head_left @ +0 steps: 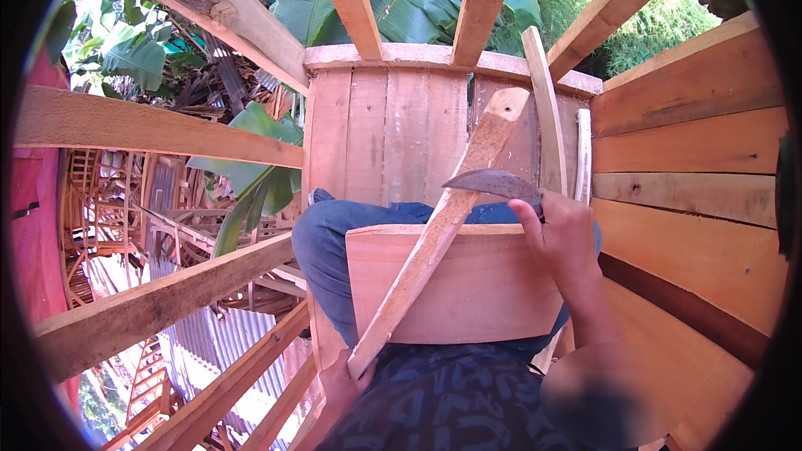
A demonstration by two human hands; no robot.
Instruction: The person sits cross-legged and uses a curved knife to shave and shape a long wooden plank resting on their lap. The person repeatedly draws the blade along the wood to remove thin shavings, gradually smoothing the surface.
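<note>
My left hand is closed round the near end of a long wooden strip. The strip slants up and to the right across my lap, and its far end has a small dark hole. In my right hand is a knife with a dark curved blade, its tip pointing left. The blade lies across the upper part of the strip; how deep it touches cannot be seen. Beneath the strip, a broad wooden board rests over my bent legs in blue trousers.
I sit on a plank floor with a raised far edge beam. Two loose strips lean at the far right. A plank wall stands on the right; open bars on the left overlook metal sheets and timber below.
</note>
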